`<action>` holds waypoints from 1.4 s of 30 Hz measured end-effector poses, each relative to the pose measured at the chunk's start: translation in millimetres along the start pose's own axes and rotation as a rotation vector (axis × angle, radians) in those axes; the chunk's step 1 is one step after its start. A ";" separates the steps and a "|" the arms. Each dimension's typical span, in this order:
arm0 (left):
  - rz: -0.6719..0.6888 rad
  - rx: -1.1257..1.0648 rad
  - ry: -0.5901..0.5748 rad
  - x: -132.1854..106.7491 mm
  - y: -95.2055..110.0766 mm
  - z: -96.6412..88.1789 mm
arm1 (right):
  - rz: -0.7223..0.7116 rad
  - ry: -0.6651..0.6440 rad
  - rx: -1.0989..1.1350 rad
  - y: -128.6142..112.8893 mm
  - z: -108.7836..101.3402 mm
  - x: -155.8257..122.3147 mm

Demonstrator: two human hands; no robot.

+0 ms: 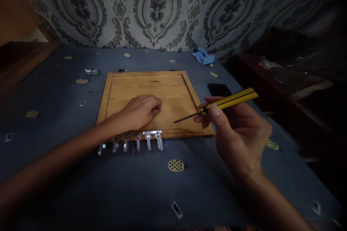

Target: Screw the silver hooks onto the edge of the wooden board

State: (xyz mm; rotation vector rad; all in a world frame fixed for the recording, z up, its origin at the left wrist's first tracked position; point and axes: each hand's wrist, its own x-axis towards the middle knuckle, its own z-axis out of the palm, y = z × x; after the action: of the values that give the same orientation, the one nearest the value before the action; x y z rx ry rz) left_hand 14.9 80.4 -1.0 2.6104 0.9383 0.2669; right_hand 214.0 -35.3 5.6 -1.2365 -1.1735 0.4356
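We have a screwdriver (230,100) in our right hand (241,133), and that grip is wrapped snugly around its yellow and black handle. Its thin tip points left over the wooden board (170,88), apart from the metal hooks. Our left hand (143,110) is curled up over the middle of the board; we cannot tell if its grip has something small inside.

The board lies flat on the blue cover (146,195), right in front of us. Six metal hooks (148,140) sit in a row on the left part of its near edge, poking out toward us. To the right of them we see small dark holes (182,131) with no hooks. More shiny metal bits (92,73) lie past the board's far left corner.

We think we are in the middle of screwing the hooks on, between two turns of the screwdriver. The next move seems to call for a steady board, a hook lined up with its holes, and the tip straight in a screw.
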 end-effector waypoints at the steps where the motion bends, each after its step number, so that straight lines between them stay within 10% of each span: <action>1: 0.007 0.009 -0.004 1.8 0.4 2.1 | -0.001 -0.003 0.012 0.0 -1.1 2.3; 18: -0.066 0.135 -0.106 6.6 16.3 -6.7 | 0.136 -0.040 0.099 17.7 -6.1 -7.5; 35: -0.194 0.092 -0.028 -24.3 -10.9 -6.9 | 0.667 -0.255 0.378 56.9 50.3 37.3; 42: -0.339 0.085 0.171 -55.9 -87.6 -51.4 | 0.665 -0.212 0.301 49.3 30.5 27.8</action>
State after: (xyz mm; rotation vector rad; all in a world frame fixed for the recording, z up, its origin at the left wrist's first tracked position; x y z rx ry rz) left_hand -93.3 120.9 9.1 2.4757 1.4572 0.3710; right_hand 214.3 18.9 -29.1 -1.3130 -0.8018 1.2172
